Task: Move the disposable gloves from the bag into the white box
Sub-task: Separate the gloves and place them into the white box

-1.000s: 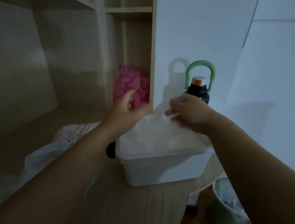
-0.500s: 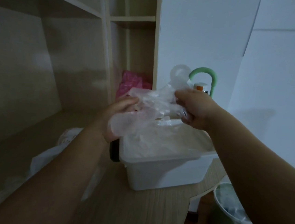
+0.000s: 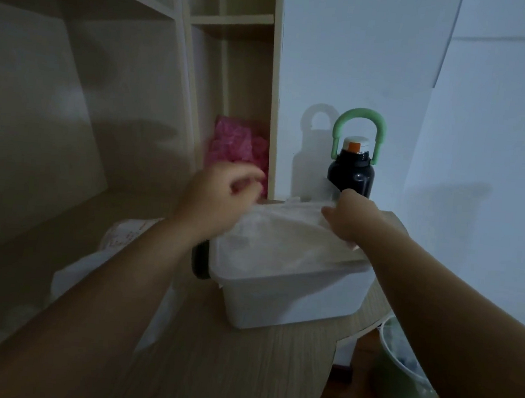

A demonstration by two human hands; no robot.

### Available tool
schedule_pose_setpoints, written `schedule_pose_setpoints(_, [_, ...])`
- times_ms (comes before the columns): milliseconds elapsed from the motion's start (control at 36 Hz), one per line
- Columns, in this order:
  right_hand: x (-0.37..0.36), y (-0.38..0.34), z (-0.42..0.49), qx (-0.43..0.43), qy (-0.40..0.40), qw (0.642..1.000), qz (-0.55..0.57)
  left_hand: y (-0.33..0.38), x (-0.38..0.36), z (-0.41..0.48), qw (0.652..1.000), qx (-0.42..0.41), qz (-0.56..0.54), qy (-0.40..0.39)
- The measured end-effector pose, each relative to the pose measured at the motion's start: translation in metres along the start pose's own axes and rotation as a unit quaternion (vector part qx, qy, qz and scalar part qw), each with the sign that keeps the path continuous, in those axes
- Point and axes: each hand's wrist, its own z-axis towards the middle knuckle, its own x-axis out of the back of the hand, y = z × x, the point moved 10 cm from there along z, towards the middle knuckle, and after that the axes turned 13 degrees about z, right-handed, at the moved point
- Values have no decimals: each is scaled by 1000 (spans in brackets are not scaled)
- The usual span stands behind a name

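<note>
Two hands of yours reach out over the white box [image 3: 294,296], which stands on the wooden table [image 3: 224,370]; every place below is told from that box.

Far left of the box, the bag [image 3: 124,237] lies slumped on the table, white with red print. Your left forearm crosses over it, so part of it is hidden. What remains inside it cannot be told in this dim light.

Your left hand [image 3: 220,195] hovers above the box's far left corner. Its fingers are loosely curled and blurred, and nothing shows between them: the grip is released.

Just beside the box's left wall stands a dark object [image 3: 200,260], too shadowed to name. Behind the box's far left corner, pink crumpled plastic [image 3: 237,146] fills the bottom of a narrow compartment of the shelf unit [image 3: 177,64].

Inside the box the disposable gloves [image 3: 283,235] lie in a pale translucent heap that fills it up to the rim.

Your right hand [image 3: 354,219] is at the box's far right corner, fingers bent down and grasping the top of the glove heap. A flap of the clear film sticks up just past your thumb.

Directly behind the box's far right corner stands a dark bottle [image 3: 352,171] with a green loop handle, against the white wall.

Right of the box and below the table's edge, a green bin [image 3: 404,379] sits on the floor.
</note>
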Motion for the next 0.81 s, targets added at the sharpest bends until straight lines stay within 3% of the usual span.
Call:
schedule_pose_setpoints(83, [12, -3, -3, 24, 53, 998, 25, 11, -46, -10, 977, -53, 104, -177])
schedule_pose_setpoints(167, [26, -26, -12, 116, 86, 988, -54, -2, -72, -21, 938, -17, 183, -293])
schedule_pose_setpoints(278, [21, -47, -18, 206, 27, 975, -80, -10, -101, -33, 887, 10, 222, -404])
schedule_pose_setpoints(361, [-10, -43, -18, 188, -114, 975, -38, -12, -110, -34, 872, 18, 231, -431])
schedule_pose_setpoints(417, [-37, -31, -16, 154, -193, 963, -108, -13, -114, -36, 864, 25, 234, -445])
schedule_pose_setpoints(528, [-69, -9, -6, 114, -256, 935, -216, -11, -127, -45, 834, 21, 259, -487])
schedule_pose_setpoints(694, [-83, 3, -3, 92, -286, 925, -234, -8, -133, -50, 806, 16, 273, -524])
schedule_pose_setpoints(806, [-60, -17, 4, 119, -183, 962, -164, -4, -116, -33, 872, 19, 213, -440])
